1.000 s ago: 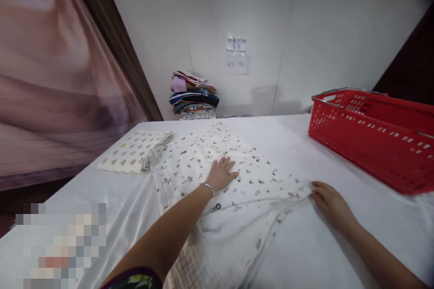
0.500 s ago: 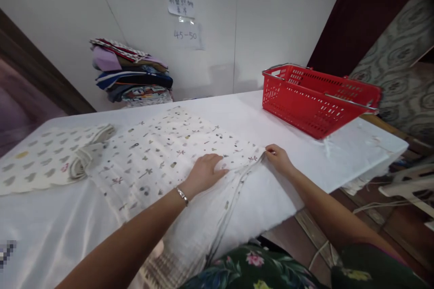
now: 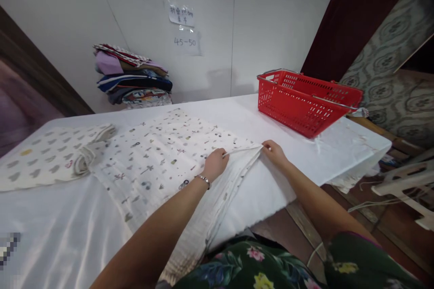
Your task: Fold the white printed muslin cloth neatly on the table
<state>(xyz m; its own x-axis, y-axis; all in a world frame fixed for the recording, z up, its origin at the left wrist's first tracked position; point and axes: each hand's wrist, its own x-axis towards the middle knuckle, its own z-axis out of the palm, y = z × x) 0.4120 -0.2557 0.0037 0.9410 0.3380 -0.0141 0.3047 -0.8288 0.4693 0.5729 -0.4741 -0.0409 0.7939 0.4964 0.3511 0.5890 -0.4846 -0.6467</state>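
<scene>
A white patterned cloth (image 3: 162,153) with small grey and coloured prints lies spread on the white-covered table (image 3: 61,230); its near part hangs over the table's front edge. My left hand (image 3: 215,165) is closed in a pinch on the cloth's upper layer at its right edge. My right hand (image 3: 274,152) pinches the same edge at the corner, a little further right. The edge between both hands is lifted slightly off the layer below.
A second printed cloth (image 3: 44,158), folded, lies at the table's left. A red plastic basket (image 3: 305,99) stands at the back right. A stack of folded clothes (image 3: 132,76) rests against the wall. The table's right edge drops to a floor with cables.
My left hand went from lying flat on the cloth to pinching its edge beside my right hand. The cloth's edge has lifted. The view has swung to the right.
</scene>
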